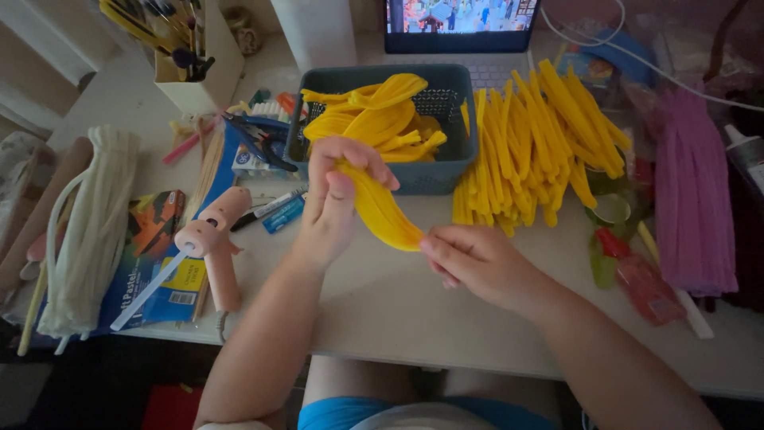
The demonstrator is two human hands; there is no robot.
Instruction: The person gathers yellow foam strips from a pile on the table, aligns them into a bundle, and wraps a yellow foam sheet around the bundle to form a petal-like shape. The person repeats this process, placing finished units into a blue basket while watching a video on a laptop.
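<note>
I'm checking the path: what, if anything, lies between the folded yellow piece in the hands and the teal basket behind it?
Nothing visible does. The folded yellow piece is held by the left hand and right hand just in front of the teal basket, with only bare table beneath.

**A crowded craft desk in soft light**

A pale, cream-topped desk (398, 302) fills most of the view, its near edge running across the bottom. Below the edge, the floor (79, 382) lies in deep shadow. At the far side a laptop (460, 24) stands open with a lit, colourful screen. To the upper left, white shelf boards (32, 48) slant away. The light is soft, even and dim.
</note>
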